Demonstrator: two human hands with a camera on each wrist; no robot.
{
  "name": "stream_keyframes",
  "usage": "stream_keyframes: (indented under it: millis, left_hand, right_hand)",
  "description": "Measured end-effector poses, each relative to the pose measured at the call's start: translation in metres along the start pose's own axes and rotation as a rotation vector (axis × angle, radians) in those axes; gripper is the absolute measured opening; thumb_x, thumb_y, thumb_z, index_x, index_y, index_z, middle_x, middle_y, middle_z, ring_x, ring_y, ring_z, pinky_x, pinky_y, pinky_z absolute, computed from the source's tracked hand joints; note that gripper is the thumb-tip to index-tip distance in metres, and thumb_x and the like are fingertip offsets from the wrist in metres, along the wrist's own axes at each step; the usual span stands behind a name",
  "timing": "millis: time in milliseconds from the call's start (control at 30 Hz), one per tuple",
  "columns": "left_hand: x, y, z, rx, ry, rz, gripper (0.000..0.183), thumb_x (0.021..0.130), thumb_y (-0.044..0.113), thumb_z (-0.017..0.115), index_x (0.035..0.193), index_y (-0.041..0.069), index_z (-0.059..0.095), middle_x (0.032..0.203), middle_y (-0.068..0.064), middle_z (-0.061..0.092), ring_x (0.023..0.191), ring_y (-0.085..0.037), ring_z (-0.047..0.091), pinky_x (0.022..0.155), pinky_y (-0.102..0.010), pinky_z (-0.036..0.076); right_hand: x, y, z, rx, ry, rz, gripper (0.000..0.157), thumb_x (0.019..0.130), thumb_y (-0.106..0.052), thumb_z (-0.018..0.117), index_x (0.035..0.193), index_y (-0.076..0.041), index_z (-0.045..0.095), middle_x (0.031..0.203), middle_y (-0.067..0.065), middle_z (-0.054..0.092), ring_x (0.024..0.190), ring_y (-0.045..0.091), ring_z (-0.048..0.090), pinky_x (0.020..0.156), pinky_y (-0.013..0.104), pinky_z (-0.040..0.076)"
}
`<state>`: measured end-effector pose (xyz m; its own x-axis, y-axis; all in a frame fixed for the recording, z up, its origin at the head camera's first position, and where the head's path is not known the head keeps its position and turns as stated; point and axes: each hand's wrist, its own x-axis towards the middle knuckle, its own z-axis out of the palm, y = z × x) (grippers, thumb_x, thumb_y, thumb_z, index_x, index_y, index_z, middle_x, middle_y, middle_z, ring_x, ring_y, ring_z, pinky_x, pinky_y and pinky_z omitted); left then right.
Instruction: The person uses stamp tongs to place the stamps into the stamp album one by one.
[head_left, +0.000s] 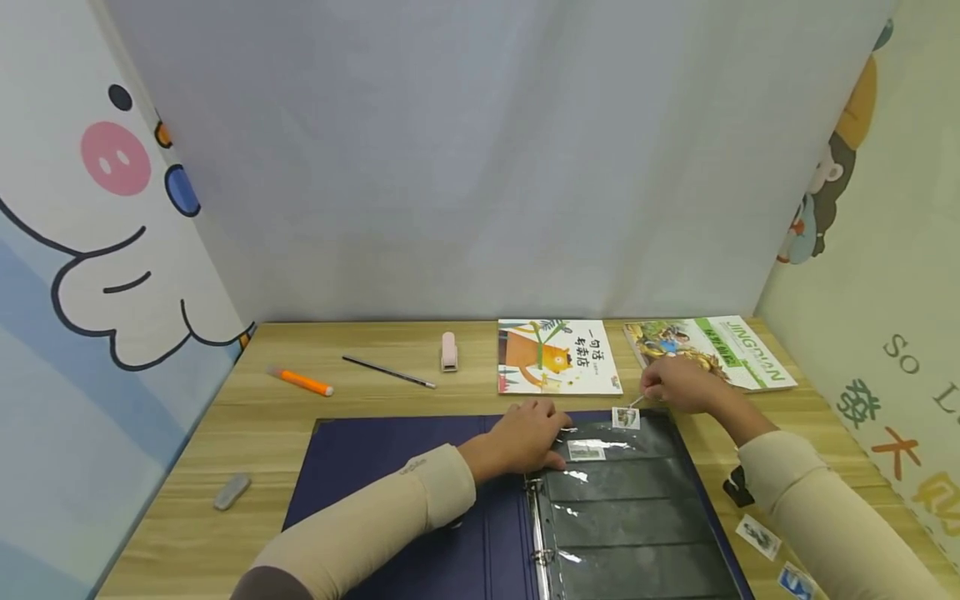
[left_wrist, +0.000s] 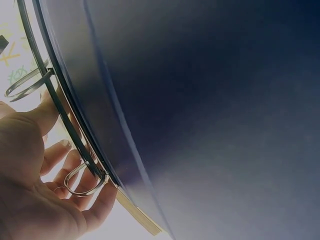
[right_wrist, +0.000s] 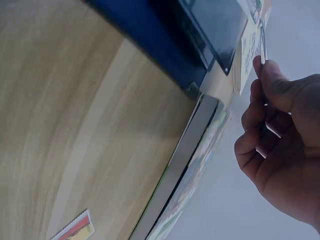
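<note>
A navy ring-binder stamp album [head_left: 390, 442] lies open, with a black pocket page [head_left: 630, 523] on its right side. My left hand [head_left: 525, 437] rests on the page's upper left, fingers spread beside the top pocket and near the metal rings [left_wrist: 82, 182]. My right hand [head_left: 678, 385] pinches slim metal tweezers [right_wrist: 263, 45] between thumb and fingers. At the tweezers' tip, a small stamp [head_left: 626, 418] overlaps the page's top edge. Another stamp [head_left: 587, 450] sits in the top strip, just right of my left thumb.
Two picture books [head_left: 558, 358] [head_left: 738, 354] lie behind the album. An orange marker [head_left: 303, 382], a pencil [head_left: 388, 371], a pink stapler [head_left: 448, 352] and a grey eraser [head_left: 232, 492] are on the left. Loose stamps [head_left: 759, 537] and a black object [head_left: 738, 487] lie by the right forearm.
</note>
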<state>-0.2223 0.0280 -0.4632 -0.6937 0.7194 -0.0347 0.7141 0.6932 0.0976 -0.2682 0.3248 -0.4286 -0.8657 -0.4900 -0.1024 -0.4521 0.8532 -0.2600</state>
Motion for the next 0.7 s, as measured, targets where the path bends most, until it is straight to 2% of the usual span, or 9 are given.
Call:
stream_keyframes:
  millis: [133, 367, 567, 700]
  left_hand:
    - [0.003, 0.001, 0.002, -0.004, -0.009, -0.005, 0.063, 0.082, 0.055, 0.066, 0.134, 0.024, 0.052, 0.121, -0.001, 0.055, 0.113, -0.019, 0.052, 0.091, -0.038, 0.045]
    - [0.003, 0.000, 0.000, 0.000, -0.002, -0.010, 0.062, 0.082, 0.054, 0.067, 0.134, 0.024, 0.052, 0.122, -0.001, 0.056, 0.113, -0.019, 0.052, 0.092, -0.038, 0.045]
    - [0.003, 0.000, 0.002, 0.011, 0.008, -0.003, 0.062, 0.082, 0.055, 0.066, 0.133, 0.023, 0.053, 0.120, -0.001, 0.056, 0.110, -0.019, 0.052, 0.089, -0.037, 0.046]
    - [0.002, 0.001, 0.002, 0.046, 0.006, 0.002, 0.063, 0.084, 0.056, 0.063, 0.135, 0.022, 0.052, 0.120, -0.001, 0.055, 0.110, -0.018, 0.052, 0.088, -0.036, 0.046]
  right_hand:
    - [-0.002, -0.006, 0.004, -0.022, -0.057, -0.029, 0.018, 0.090, -0.010, 0.061, 0.074, -0.017, 0.063, 0.069, -0.007, 0.056, 0.062, 0.006, 0.045, 0.059, 0.026, 0.038]
    - [-0.005, -0.016, 0.003, 0.025, -0.139, -0.031, 0.021, 0.089, -0.007, 0.062, 0.070, -0.017, 0.063, 0.067, -0.007, 0.053, 0.060, 0.006, 0.043, 0.060, 0.026, 0.037]
    - [-0.005, -0.017, 0.003, -0.019, -0.177, -0.057, 0.020, 0.089, -0.010, 0.063, 0.070, -0.018, 0.061, 0.066, -0.009, 0.049, 0.059, 0.005, 0.040, 0.060, 0.026, 0.035]
    - [-0.011, -0.014, -0.001, 0.022, -0.149, -0.029, 0.015, 0.091, -0.010, 0.060, 0.079, -0.015, 0.065, 0.073, -0.007, 0.057, 0.064, 0.005, 0.047, 0.062, 0.027, 0.040]
